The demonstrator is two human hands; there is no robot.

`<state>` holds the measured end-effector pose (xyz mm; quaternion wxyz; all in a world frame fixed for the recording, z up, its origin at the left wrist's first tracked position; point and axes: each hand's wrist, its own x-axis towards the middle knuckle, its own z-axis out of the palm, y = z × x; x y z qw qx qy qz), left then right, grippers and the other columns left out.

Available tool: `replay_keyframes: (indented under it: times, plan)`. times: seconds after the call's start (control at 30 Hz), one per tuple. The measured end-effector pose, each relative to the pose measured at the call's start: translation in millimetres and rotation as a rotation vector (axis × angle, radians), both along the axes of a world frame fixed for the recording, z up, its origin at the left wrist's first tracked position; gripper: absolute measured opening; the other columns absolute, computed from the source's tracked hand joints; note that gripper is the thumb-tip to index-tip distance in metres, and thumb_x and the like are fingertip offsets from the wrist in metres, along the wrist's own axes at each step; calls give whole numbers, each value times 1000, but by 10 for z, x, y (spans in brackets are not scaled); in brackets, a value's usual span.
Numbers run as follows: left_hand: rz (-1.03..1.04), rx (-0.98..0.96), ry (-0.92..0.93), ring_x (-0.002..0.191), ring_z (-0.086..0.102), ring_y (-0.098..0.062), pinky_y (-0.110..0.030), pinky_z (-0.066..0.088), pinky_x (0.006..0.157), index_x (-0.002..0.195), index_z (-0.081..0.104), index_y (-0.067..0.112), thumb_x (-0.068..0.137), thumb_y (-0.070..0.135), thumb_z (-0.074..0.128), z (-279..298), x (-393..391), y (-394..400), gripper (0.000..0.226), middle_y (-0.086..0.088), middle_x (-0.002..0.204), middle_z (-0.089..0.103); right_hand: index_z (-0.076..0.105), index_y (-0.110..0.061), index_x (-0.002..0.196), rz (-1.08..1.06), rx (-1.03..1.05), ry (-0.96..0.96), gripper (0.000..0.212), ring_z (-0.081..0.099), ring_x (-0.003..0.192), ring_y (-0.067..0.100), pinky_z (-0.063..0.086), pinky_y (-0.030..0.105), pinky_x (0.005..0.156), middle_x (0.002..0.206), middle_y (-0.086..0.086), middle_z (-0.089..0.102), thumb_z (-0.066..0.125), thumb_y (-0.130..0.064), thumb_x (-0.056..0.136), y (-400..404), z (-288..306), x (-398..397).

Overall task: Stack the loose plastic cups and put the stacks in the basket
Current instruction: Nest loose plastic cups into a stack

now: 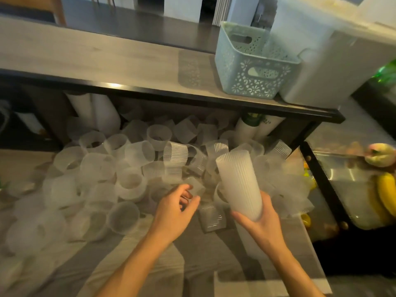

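Observation:
Several loose translucent plastic cups (130, 185) lie in a heap on the floor under a long table. My right hand (260, 224) grips the lower end of a tall stack of ribbed cups (239, 183), which tilts up and to the left. My left hand (177, 207) is over the heap with its fingers curled round a single clear cup (196, 188). The pale green lattice basket (242, 67) stands on the table at the upper right, and nothing shows inside it from here.
The wooden table (96, 58) with a dark edge runs across the view above the heap. Finished white cup stacks (102, 112) lean under it. A white box (334, 67) is beside the basket. A glass-topped black cabinet (347, 185) with bananas stands at the right.

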<state>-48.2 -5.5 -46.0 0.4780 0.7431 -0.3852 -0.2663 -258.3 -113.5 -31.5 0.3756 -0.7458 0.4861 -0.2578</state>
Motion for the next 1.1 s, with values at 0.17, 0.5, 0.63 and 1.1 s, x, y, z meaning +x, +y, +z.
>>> replay_keyframes:
  times: [0.17, 0.5, 0.63, 1.1]
  plan:
    - [-349, 247, -498, 134, 32, -16, -33, 32, 111, 141, 42, 21, 83, 60, 60, -215, -470, -206, 73, 2, 140, 36, 37, -46, 126, 11, 24, 115, 89, 57, 101, 9, 51, 38, 83, 111, -20, 53, 75, -72, 50, -58, -122, -280]
    - [-286, 579, -421, 131, 36, -30, -43, 40, 108, 153, 11, 36, 81, 48, 66, -322, -556, -382, 92, -1, 140, 31, 43, -46, 120, 121, 36, 176, 79, 58, 97, 1, 52, 33, 77, 107, -26, 56, 77, -67, 52, -130, -232, -501]
    - [-90, 436, -127, 123, 46, -21, -33, 42, 96, 139, 33, 33, 80, 47, 71, -100, -314, -261, 72, 4, 131, 43, 45, -45, 115, 160, 15, 191, 74, 59, 93, 6, 51, 35, 76, 100, -23, 58, 75, -69, 52, -185, -261, -477]
    - [160, -273, 358, 98, 63, -1, -22, 48, 86, 129, 52, 26, 71, 41, 77, 762, 110, -300, 65, 4, 117, 63, 41, -49, 119, 344, -17, 166, 76, 58, 103, 8, 50, 30, 83, 114, -15, 58, 73, -73, 54, -194, -46, -18]
